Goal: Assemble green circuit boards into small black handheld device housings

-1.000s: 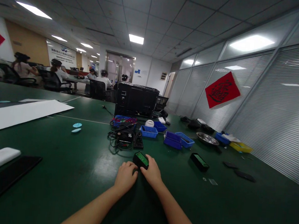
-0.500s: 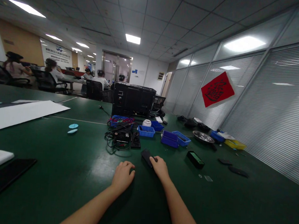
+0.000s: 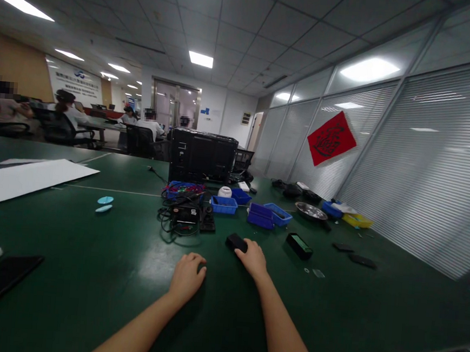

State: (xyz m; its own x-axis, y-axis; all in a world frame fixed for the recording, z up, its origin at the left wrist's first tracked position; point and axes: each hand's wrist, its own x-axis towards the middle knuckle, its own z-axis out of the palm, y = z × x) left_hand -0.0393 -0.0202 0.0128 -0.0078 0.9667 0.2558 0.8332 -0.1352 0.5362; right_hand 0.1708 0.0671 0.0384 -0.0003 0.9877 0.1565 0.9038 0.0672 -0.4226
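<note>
My right hand (image 3: 253, 258) grips the near right end of a small black box-like object (image 3: 237, 243) on the green table; its exact kind I cannot make out. The thumb lies along its near side, and the palm hides part of it. To the left, my left hand (image 3: 188, 274) rests on the tabletop with loosely bent fingers, thumb apart, holding nothing. Right of my right hand is a black case with a green inner face (image 3: 299, 246). A small ring (image 3: 306, 270) and a clear flat piece (image 3: 319, 274) lie nearer me.
Beyond my hands are tangled cables with a black device (image 3: 185, 213), blue bins (image 3: 223, 205), a baseball (image 3: 224, 192) and a large black casing (image 3: 204, 157). Farther right sit a metal bowl (image 3: 311, 211) and dark flat pieces (image 3: 362, 261). White sheets (image 3: 35, 182) lie left. Several people sit behind.
The view has turned slightly right. The black object has swung to lie more crosswise under my right hand. My left hand keeps nearly the same pose.
</note>
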